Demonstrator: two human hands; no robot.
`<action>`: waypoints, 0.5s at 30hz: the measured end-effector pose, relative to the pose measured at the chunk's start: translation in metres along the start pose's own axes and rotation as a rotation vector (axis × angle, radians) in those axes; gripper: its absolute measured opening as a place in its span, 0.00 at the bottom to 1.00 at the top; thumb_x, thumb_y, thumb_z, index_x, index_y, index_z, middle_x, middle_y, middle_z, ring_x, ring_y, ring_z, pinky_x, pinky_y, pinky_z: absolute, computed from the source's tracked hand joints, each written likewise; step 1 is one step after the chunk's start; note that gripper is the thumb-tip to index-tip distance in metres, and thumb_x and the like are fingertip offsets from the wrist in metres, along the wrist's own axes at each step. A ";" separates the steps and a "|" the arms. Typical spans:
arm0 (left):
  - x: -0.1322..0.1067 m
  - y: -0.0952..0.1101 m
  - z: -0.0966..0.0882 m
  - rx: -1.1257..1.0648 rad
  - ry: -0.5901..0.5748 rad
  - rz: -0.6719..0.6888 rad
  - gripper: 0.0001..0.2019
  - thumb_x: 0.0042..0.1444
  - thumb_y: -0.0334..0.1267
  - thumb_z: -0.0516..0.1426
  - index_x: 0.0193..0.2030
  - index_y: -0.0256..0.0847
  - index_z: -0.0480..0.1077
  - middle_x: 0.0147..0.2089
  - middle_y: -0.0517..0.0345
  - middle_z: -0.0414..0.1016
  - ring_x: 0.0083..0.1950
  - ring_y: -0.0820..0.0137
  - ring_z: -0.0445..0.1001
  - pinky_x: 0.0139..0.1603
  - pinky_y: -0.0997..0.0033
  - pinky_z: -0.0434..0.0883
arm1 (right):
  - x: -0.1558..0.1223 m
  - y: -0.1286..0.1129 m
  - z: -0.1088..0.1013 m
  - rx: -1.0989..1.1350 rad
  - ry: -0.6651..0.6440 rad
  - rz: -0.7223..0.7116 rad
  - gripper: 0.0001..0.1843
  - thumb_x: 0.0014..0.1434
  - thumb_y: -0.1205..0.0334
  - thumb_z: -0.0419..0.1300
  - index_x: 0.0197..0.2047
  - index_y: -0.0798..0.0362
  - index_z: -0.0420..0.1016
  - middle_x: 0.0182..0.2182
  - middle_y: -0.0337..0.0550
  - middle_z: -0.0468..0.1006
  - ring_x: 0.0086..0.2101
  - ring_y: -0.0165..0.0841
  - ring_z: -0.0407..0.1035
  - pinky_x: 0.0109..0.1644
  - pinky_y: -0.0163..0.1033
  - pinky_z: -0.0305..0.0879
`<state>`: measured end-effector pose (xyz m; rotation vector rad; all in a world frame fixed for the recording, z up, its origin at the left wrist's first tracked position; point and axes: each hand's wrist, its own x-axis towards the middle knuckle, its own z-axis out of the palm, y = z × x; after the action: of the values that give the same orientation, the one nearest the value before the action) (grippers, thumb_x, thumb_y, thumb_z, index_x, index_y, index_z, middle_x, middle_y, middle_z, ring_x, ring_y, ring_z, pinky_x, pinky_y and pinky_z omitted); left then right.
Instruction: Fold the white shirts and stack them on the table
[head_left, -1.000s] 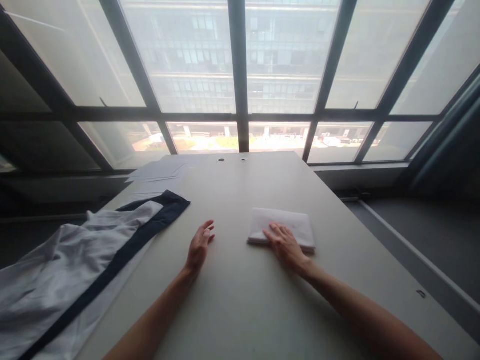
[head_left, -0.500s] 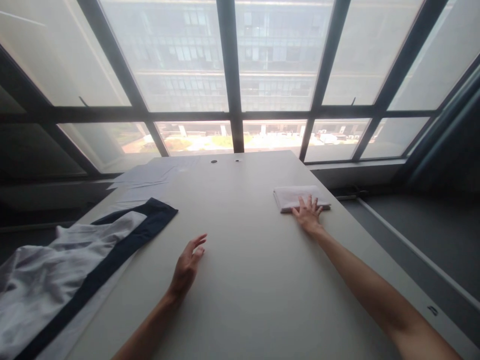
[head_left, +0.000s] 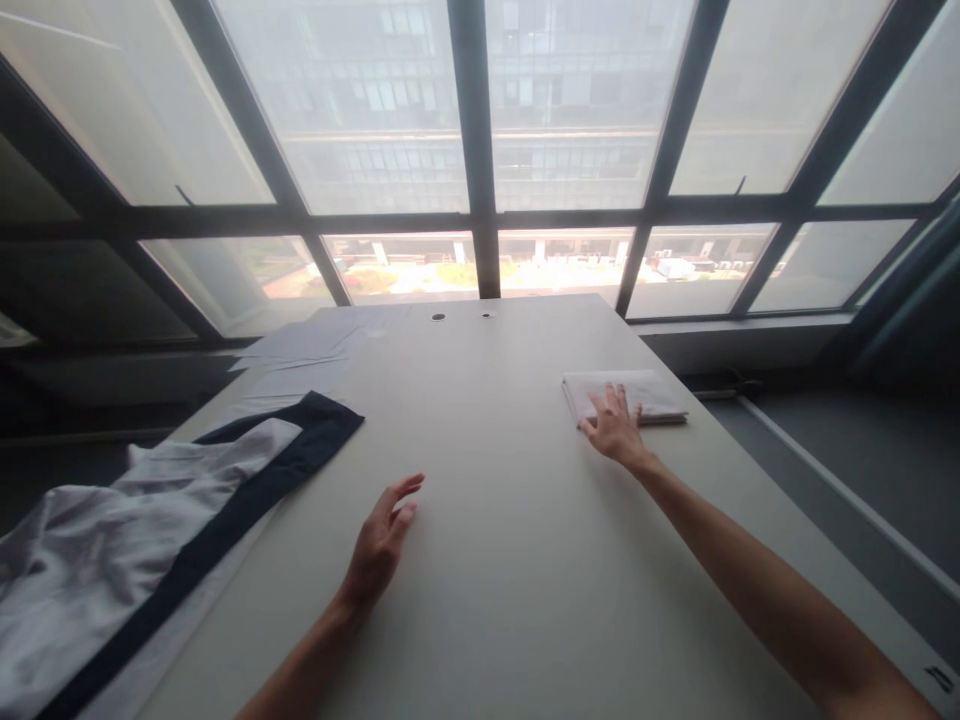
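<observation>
On the right side of the white table [head_left: 480,400] lies a folded white cloth [head_left: 660,392], stacked in flat layers. My right hand [head_left: 616,430] rests on its near left part with the fingers spread, so some of the cloth is hidden beneath them. My left hand [head_left: 381,540] is over the table left of the middle, its fingers loosely bent and apart, holding nothing. Nearest to it on the left is a dark navy fabric piece [head_left: 319,430], lying with a crumpled white cloth [head_left: 112,540] at the table's left side.
Flat white sheets [head_left: 300,345] lie at the back left of the table. Two small round holes are near the far edge, one a dark cable hole [head_left: 438,317]. Large windows [head_left: 480,215] stand behind it. A pale pipe [head_left: 840,490] runs along the floor at right.
The view has shifted slightly. My right hand has slid a little leftward across the folded cloth, towards its near left corner. My left hand keeps nearly the same pose.
</observation>
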<state>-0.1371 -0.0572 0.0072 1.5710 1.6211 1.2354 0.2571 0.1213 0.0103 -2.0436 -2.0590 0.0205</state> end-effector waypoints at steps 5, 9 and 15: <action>-0.001 0.002 0.001 0.012 -0.002 0.010 0.23 0.63 0.53 0.53 0.58 0.43 0.72 0.60 0.48 0.75 0.64 0.55 0.70 0.64 0.53 0.69 | 0.045 -0.047 -0.008 -0.068 0.005 -0.081 0.25 0.68 0.55 0.51 0.66 0.49 0.68 0.72 0.54 0.52 0.70 0.49 0.42 0.69 0.57 0.46; -0.002 0.002 0.000 0.002 -0.005 0.012 0.22 0.64 0.52 0.52 0.57 0.43 0.73 0.60 0.48 0.75 0.64 0.55 0.71 0.64 0.53 0.69 | 0.070 -0.072 0.002 -0.131 -0.098 -0.009 0.21 0.67 0.61 0.52 0.58 0.56 0.76 0.68 0.62 0.60 0.67 0.58 0.51 0.63 0.64 0.55; -0.002 -0.002 -0.002 -0.013 -0.054 0.036 0.22 0.66 0.51 0.51 0.59 0.43 0.72 0.61 0.48 0.75 0.65 0.56 0.70 0.65 0.54 0.69 | 0.077 -0.085 0.024 -0.172 -0.079 0.094 0.26 0.67 0.68 0.46 0.65 0.64 0.69 0.69 0.70 0.57 0.66 0.61 0.51 0.62 0.69 0.53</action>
<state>-0.1392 -0.0599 0.0062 1.6175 1.5546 1.2098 0.1697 0.1990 0.0139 -2.2748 -2.0738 -0.0624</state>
